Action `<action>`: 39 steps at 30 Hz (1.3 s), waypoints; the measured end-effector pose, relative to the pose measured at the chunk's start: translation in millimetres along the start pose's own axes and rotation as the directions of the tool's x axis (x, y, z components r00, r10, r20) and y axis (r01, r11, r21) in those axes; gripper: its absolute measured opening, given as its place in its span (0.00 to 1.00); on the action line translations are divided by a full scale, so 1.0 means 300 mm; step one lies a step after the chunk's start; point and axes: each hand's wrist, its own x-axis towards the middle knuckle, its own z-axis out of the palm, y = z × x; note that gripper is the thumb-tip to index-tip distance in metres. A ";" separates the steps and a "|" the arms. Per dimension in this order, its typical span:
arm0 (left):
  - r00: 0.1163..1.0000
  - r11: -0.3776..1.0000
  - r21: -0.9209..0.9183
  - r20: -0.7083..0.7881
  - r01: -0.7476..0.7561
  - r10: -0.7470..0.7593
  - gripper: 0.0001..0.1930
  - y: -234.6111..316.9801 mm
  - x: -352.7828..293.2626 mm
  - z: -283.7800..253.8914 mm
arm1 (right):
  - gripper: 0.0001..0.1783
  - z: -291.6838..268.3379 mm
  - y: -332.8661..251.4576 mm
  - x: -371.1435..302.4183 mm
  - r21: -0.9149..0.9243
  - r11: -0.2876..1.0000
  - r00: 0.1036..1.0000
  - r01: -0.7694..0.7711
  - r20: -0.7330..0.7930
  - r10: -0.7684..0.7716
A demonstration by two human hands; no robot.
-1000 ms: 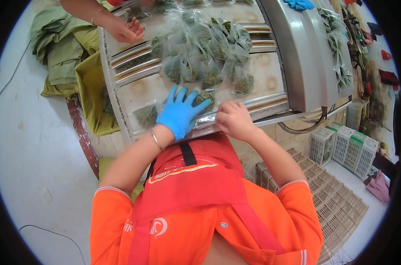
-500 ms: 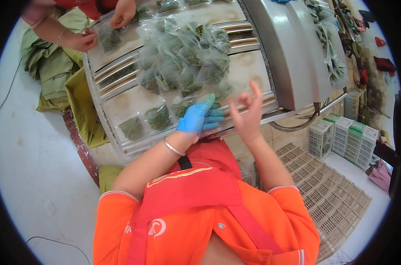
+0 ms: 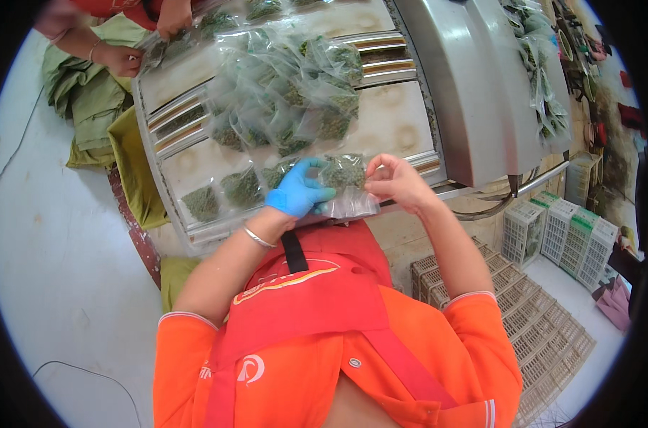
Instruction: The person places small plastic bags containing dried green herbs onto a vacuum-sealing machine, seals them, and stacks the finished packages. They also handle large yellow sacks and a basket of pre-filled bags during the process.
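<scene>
A clear plastic bag of small green berries [image 3: 345,171] lies at the near edge of the machine's bed, its loose end turned toward me. On its left side my left hand [image 3: 297,191], in a blue glove, grips it between thumb and fingers. The bare fingers of my right hand [image 3: 397,184] pinch its right edge. To the left, more filled bags [image 3: 241,188] lie in a row along the near side. Beyond them a heap of similar bags [image 3: 285,93] covers the middle of the bed.
A steel machine cover [image 3: 474,93] rises at the right. Long metal sealing bars [image 3: 385,75] cross the pale bed [image 3: 395,118]. At the far left, a co-worker's hands [image 3: 173,18] handle a bag. Green sacks [image 3: 88,107] lie left, and plastic crates [image 3: 559,221] stand right.
My right hand has come down and taken the bag's right edge. My left hand has moved slightly left and now grips the bag. The co-worker's hands and bag have moved farther away.
</scene>
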 end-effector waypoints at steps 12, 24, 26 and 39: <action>0.727 -0.017 0.999 0.040 -0.038 0.685 0.32 -0.038 0.006 0.012 | 0.19 0.072 0.010 0.118 -0.922 0.130 0.744 0.366 0.206 -0.636; 0.677 -0.368 0.874 0.481 -0.319 0.557 0.34 0.051 0.025 -0.086 | 0.21 0.083 -0.002 0.073 -0.947 -0.101 0.906 0.304 0.320 -0.276; 0.687 -0.351 0.880 0.470 -0.319 0.554 0.34 0.060 0.028 -0.084 | 0.19 0.070 0.012 0.049 -0.894 -0.111 0.758 0.434 0.429 -0.492; 0.670 -0.191 0.970 0.240 -0.147 0.702 0.26 -0.139 -0.032 0.090 | 0.11 0.002 -0.158 0.103 -0.798 0.285 0.604 0.531 0.121 -0.788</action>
